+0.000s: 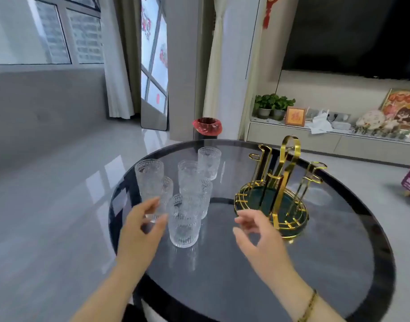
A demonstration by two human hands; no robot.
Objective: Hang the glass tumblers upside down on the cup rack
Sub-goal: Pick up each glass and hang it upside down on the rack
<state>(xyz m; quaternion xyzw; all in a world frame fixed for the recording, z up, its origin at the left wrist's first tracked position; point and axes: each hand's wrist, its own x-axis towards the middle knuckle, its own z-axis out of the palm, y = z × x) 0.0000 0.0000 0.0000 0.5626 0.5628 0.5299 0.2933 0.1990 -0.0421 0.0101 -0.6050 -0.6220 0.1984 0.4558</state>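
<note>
Several clear ribbed glass tumblers stand upright in a cluster on the left half of a round dark glass table [292, 287]. The nearest tumbler [184, 223] is between my two hands. My left hand [141, 228] is open, its fingers touching the base of the leftmost tall tumbler [150, 182]. My right hand [259, 238] is open with spread fingers, just in front of the gold cup rack [278, 182], which stands on a dark green round base [250, 202] on the right. The rack's hooks hold nothing.
The table's curved rim runs close on the left, with grey floor beyond. A red-lined bin [206, 127] stands behind the table. A low cabinet [315, 139] with potted plants and ornaments lines the right wall.
</note>
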